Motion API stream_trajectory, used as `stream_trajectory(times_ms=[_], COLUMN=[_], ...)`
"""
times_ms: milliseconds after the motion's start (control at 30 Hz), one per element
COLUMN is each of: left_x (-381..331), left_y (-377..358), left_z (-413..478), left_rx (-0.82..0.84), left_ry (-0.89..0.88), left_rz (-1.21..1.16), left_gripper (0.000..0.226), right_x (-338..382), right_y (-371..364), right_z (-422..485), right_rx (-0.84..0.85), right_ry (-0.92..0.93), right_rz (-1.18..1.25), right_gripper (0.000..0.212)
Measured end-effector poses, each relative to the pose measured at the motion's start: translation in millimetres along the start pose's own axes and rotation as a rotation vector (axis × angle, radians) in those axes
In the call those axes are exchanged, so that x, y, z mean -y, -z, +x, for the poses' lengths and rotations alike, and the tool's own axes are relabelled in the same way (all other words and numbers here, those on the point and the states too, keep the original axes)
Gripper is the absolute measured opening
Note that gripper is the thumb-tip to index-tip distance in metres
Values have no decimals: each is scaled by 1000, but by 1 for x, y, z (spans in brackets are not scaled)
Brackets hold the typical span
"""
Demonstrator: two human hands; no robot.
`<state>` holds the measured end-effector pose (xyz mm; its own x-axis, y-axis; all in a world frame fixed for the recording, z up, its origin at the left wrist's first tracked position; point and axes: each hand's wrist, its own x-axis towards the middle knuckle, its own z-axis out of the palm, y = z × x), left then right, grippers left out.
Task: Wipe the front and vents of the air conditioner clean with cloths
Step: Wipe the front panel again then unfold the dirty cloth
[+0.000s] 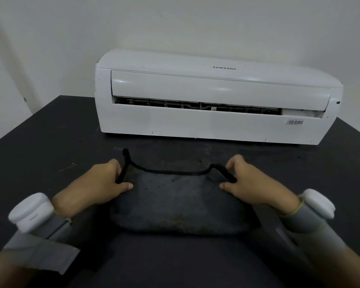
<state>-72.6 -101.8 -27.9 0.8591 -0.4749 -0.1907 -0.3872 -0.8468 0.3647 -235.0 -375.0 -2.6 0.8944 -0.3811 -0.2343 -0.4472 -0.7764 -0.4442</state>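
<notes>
A white air conditioner (212, 119) lies on the black table (40, 146), its front facing me and its flap slightly raised over the dark vent slot (195, 105). In front of it a dark grey cloth (175, 202) with a black hem hangs in the air just above the table, sagging between my hands. My left hand (98, 183) pinches its upper left corner. At the upper right corner, my right hand (256, 183) grips the same way. Both hands are well short of the air conditioner.
A pale wall stands behind the unit. White cylindrical devices are strapped to both wrists over grey sleeves. The table's left edge runs diagonally at the far left; dust specks mark the surface near the unit.
</notes>
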Motion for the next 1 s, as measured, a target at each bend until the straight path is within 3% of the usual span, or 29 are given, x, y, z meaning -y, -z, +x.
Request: stream_trajectory(times_ms=[67, 200, 300, 400, 500, 633, 700, 833, 900, 1000], left_x=[1, -7, -22, -26, -18, -1, 5, 5, 1, -6], left_y=[2, 8, 16, 16, 8, 2, 3, -1, -5, -10], left_z=[0, -1, -9, -12, -15, -15, -15, -16, -17, -16], left_rx=[-50, -302, -64, 118, 97, 30, 13, 14, 8, 97], left_ry=[1, -110, -74, -12, -56, -64, -55, 16, 25, -4], left_rz=[-44, -164, -578, -802, -672, -432, -288, -5, 7, -65], left_gripper=[36, 37, 67, 64, 27, 50, 53, 65, 72, 76], right_x=[13, 55, 97, 125, 123, 90, 77, 74, 77, 80], right_y=[14, 26, 13, -10, -22, -16, -19, -36, -40, -44], right_z=[-2, -5, -5, -2, 6, 19, 20, 22, 22, 18], right_rx=[-10, -41, 82, 281, 269, -25, 10, 153, 183, 186], right_ry=[33, 146, 231, 314, 362, 294, 216, 169, 220, 281], right_rz=[117, 279, 520, 660, 558, 78, -87, -89, -52, -3], right_gripper=[44, 50, 48, 49, 35, 27, 34, 62, 71, 69])
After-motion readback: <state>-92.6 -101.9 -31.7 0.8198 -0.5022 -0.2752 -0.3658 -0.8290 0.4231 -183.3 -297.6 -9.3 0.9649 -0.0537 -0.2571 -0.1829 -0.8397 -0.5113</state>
